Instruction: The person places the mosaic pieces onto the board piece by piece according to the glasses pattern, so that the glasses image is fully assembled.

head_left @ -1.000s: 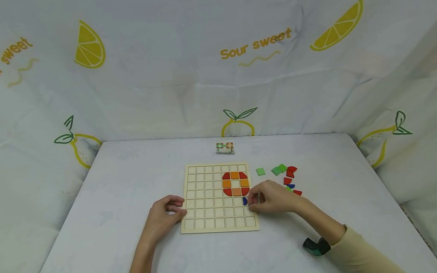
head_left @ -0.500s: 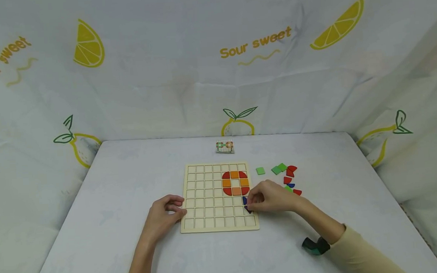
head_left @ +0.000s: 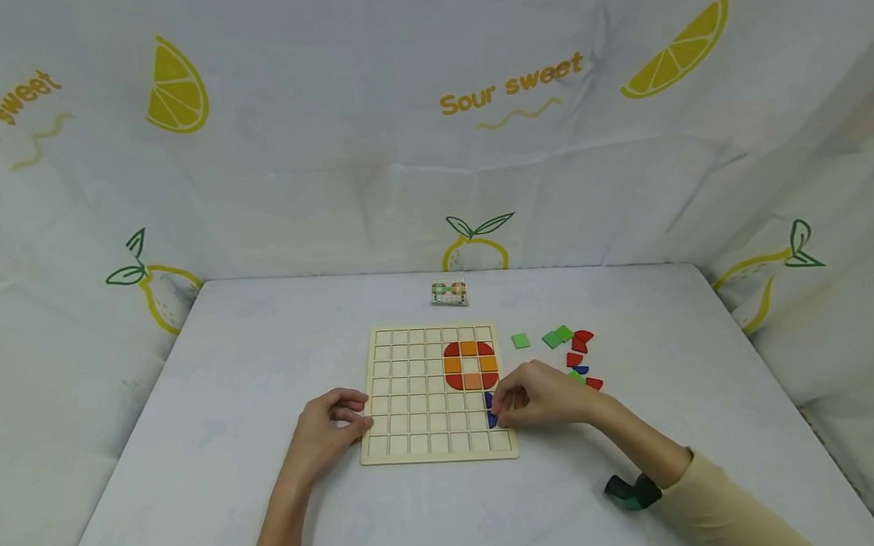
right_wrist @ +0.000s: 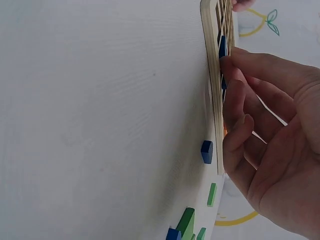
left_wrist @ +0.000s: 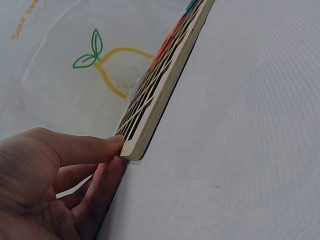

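A pale wooden grid board (head_left: 439, 457) lies flat on the table. On its right side, red and orange pieces (head_left: 472, 381) form a ring around one bare cell. Below the ring, two blue quarter-round pieces sit one above the other in the right part of the grid. My right hand (head_left: 542, 393) pinches the lower blue piece (head_left: 492, 421) between thumb and index finger; the upper blue piece (head_left: 488, 400) is partly covered by its fingers. At the board's left edge, my left hand (head_left: 328, 426) grips the rim, thumb (left_wrist: 107, 146) on top and fingers against the side.
Loose green squares (head_left: 520, 340), red pieces (head_left: 574, 359) and a small blue piece (head_left: 581, 370) lie right of the board. Another blue block (right_wrist: 206, 152) rests beside the board in the right wrist view. A small pattern card (head_left: 449, 292) stands behind the board.
The lower blue piece came into sight tilted under my right fingertips, then turned and now lies straight below the upper one. My left hand has stayed on the rim.
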`<control>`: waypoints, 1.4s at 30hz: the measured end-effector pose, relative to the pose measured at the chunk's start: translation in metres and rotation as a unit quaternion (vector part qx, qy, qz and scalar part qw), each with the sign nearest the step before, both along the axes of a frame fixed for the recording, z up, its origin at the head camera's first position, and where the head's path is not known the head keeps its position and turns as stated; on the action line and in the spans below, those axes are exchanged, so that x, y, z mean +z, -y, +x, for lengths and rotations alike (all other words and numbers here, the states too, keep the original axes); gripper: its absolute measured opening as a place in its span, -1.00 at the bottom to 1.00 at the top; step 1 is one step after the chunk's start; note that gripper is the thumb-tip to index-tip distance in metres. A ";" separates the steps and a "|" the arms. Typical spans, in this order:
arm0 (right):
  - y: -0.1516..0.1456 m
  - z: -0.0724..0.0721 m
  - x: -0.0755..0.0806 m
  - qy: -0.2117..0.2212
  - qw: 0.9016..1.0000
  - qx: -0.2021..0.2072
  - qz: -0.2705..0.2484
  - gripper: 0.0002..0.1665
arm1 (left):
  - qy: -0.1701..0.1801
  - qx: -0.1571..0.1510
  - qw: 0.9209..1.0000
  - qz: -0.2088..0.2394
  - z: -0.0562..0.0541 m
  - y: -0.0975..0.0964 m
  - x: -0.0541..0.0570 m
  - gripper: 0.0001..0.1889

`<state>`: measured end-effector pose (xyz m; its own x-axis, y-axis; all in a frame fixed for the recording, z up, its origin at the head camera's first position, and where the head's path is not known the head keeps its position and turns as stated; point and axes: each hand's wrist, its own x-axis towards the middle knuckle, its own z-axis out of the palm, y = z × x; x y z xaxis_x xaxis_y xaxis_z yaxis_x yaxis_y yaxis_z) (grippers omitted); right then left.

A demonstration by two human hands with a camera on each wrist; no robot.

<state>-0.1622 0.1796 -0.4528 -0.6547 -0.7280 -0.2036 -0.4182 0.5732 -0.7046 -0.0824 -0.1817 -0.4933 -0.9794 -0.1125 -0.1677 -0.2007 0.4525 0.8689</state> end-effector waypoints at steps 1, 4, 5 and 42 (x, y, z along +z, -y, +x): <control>-0.001 0.000 0.001 0.002 1.000 0.000 -0.001 -0.93 | 0.000 0.000 1.000 0.001 0.000 0.000 0.000 -0.67; -0.003 0.001 0.003 0.003 1.000 -0.003 0.000 -0.94 | 0.000 0.000 1.000 0.004 0.001 0.000 0.001 -0.67; -0.005 0.000 0.003 0.002 1.000 -0.006 0.000 -0.94 | 0.000 -0.001 1.000 0.005 0.001 0.000 0.001 -0.67; -0.123 -0.002 0.008 0.042 0.995 -0.093 0.016 -0.81 | 0.005 0.002 1.000 0.006 0.000 0.000 -0.001 -0.67</control>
